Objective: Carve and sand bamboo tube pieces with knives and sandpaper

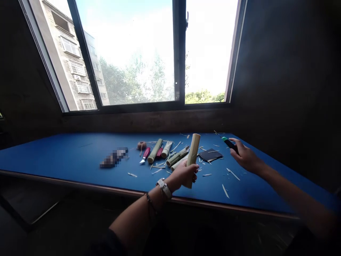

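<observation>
My left hand (183,174) is closed around the lower part of a split bamboo piece (194,147), held upright and tilted slightly right above the table's front edge. In my right hand (246,159) is a knife (229,143) with a black and green handle, its thin tip pointing up and left, apart from the bamboo. Behind the left hand lie a green bamboo tube (155,151), a paler bamboo piece (166,149) and another green bamboo piece (177,156). A red-handled knife (145,155) with a short pale blade rests left of them.
The blue table (80,160) stands below a window (128,102). Bamboo slivers (225,191) are scattered around. A dark flat sheet (211,155) lies between the hands, a ball of brown twine (141,145) farther back, and a blurred-out object (114,158) at left.
</observation>
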The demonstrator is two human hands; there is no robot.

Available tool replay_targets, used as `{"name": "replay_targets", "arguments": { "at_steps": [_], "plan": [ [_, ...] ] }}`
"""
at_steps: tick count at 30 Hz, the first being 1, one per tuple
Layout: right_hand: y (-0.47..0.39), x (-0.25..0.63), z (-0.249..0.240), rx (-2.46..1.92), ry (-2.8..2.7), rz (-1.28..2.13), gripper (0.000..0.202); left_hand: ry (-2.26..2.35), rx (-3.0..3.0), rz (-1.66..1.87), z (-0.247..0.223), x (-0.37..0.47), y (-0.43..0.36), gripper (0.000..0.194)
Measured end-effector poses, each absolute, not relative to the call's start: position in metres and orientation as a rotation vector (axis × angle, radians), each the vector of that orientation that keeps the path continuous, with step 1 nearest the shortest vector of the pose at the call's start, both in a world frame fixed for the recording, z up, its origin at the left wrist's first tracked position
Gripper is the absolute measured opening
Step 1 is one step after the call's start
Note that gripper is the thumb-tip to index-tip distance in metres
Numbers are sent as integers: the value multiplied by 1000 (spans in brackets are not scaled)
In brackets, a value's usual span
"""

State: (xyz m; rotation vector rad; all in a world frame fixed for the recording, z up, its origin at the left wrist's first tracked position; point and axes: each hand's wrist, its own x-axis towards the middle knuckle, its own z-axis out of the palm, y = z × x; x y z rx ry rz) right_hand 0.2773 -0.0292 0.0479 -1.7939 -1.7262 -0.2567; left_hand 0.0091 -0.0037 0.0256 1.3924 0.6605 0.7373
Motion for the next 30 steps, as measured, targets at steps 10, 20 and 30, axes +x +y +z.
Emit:
{"name": "replay_targets", "arguments": {
  "at_steps": [10, 20, 30],
  "plan": [
    [19, 239, 65, -1514, -2164, -321, 39, 694, 1477, 741, 42, 34, 78, 13],
    [29, 246, 28, -1357, -2251, 0, 38, 648, 1552, 612, 29, 27, 81, 14],
    [26, 245, 23, -1352, -2189, 151, 34, 638, 1652, 592, 34, 24, 81, 30]
  ]
}}
